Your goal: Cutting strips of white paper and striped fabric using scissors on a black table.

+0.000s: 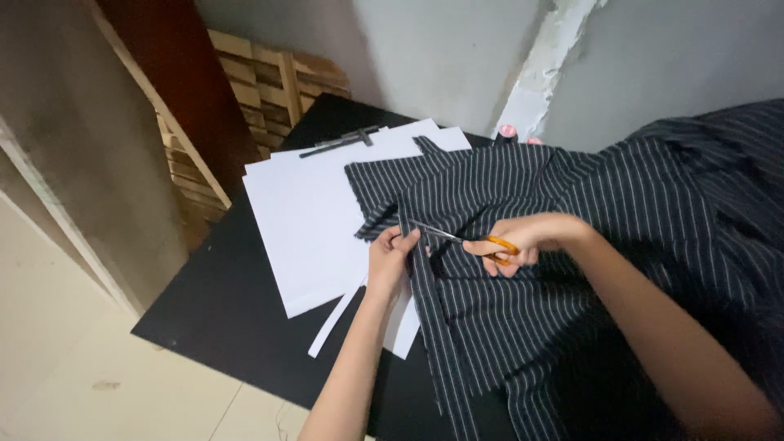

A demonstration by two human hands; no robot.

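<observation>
Nearby, white paper sheets (306, 220) spread on black table (212, 314), dark clip bar (339, 141) at their far edge, wooden pallet (265, 90) leaning on wall behind. Loose paper strip (333, 320) beside left forearm. Striped dark cloth (572, 212) covers right half of table, overlapping paper. Left hand (390, 257) fingers pinched together on cloth edge. Right hand (523, 241) fingers closed through orange-handled scissors (478, 242); blades point left at cloth edge, just beside left fingertips (411, 237).
</observation>
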